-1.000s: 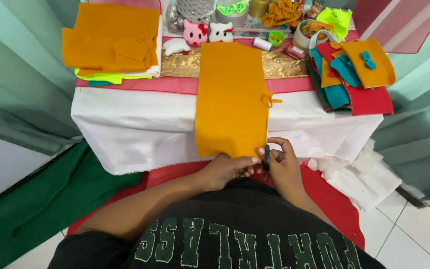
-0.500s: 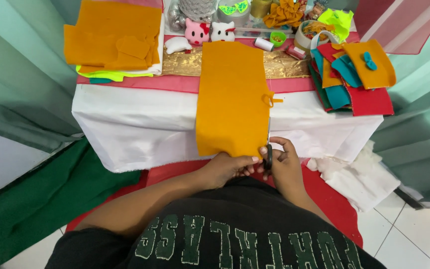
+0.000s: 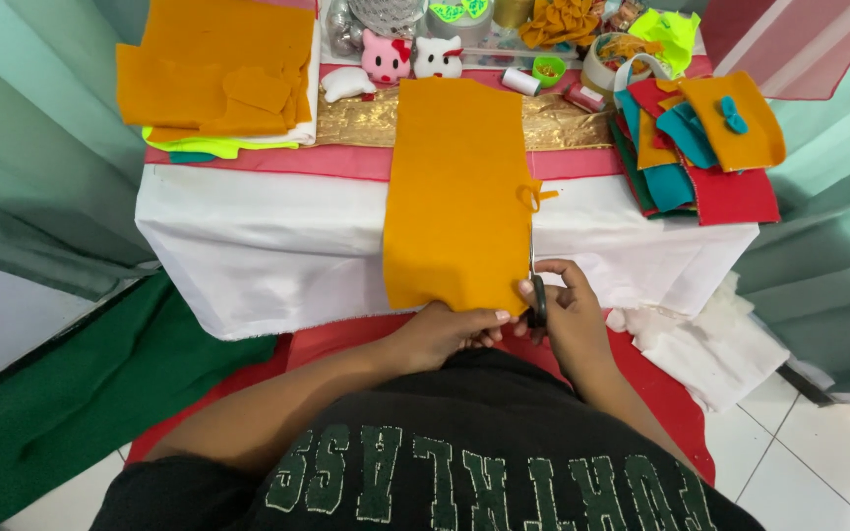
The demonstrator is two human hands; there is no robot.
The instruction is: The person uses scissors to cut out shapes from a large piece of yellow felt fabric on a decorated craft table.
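You have open white cloth (image 3: 277, 246) on the desk left of the orange felt sheet (image 3: 455, 187); toys (image 3: 410, 57), felt stacks (image 3: 705, 147) and spools crowd the far edge; curtains (image 3: 31, 147) hem both sides.

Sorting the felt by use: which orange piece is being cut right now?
The long orange sheet hanging over the table's front edge; the right hand holds scissors at its edge. The other orange pieces lie untouched.

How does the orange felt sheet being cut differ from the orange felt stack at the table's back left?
The orange felt sheet is one long piece draped over the table's front edge; the orange felt stack lies flat in layers. The sheet is held by the left hand and cut by scissors; the stack lies untouched. Both share the same orange colour.
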